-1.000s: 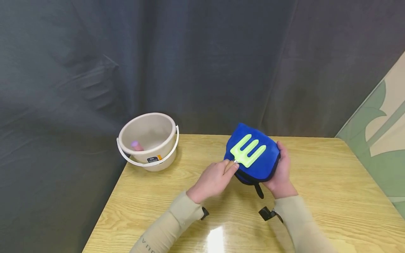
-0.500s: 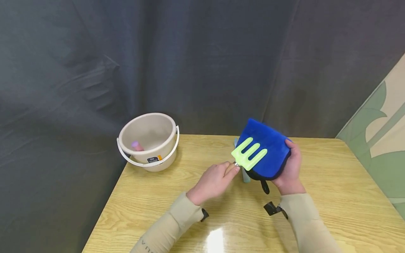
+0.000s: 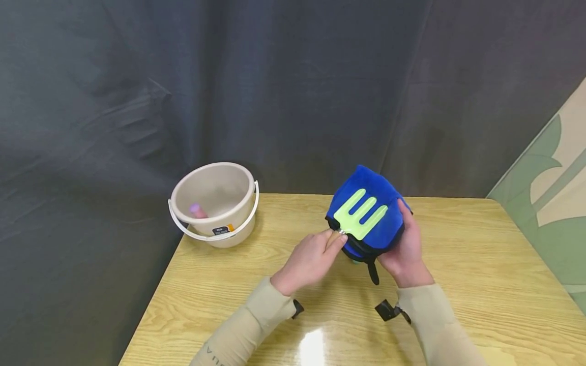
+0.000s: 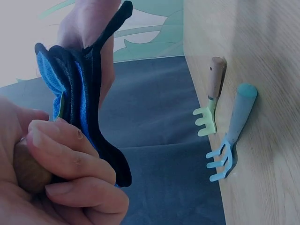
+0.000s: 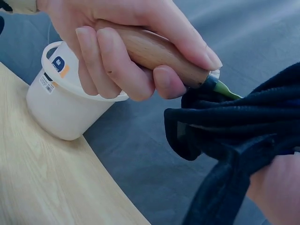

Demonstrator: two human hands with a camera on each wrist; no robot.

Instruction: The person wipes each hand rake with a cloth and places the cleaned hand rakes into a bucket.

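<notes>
Up above the worktop, the left hand grips the fork while the right hand clasps the cloth under it.

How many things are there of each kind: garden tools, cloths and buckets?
Garden tools: 3 (held green fork, second green fork, blue rake)
Cloths: 1 (blue cloth)
Buckets: 1 (bucket)
Total: 5

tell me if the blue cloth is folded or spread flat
Folded: the blue cloth is doubled over in the right hand, its layers showing edge-on in the left wrist view.
</notes>
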